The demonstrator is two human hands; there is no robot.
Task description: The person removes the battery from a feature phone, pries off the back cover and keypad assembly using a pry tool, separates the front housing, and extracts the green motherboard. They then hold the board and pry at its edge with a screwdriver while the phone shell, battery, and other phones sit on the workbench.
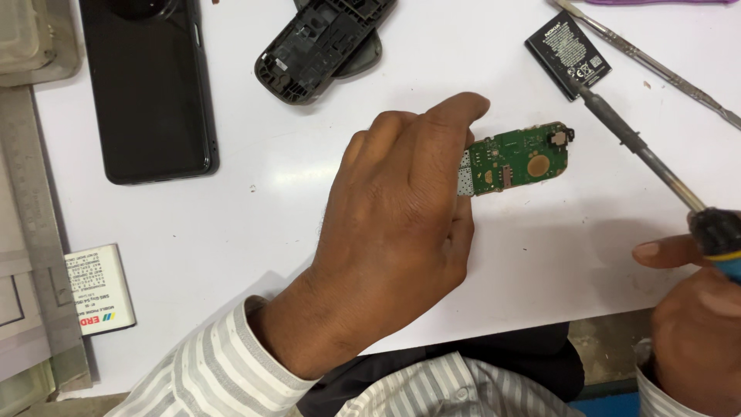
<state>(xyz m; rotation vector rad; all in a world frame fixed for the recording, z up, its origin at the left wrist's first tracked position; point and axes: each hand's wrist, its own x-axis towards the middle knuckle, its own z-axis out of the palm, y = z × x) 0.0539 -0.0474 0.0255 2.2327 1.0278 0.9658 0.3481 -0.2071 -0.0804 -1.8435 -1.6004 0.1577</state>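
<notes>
Head view: left hand [394, 232], grip closed on the near end of a green circuit board [519, 158], held just above the white table [270, 201]. Right hand [695, 332], grip closed on a screwdriver [641, 150], tip near the board. Risk: a slipping tip may scratch components. Black battery [568, 54], far right. White labelled box [99, 287], left edge.

Bright even light, soft shadows, sharp focus
</notes>
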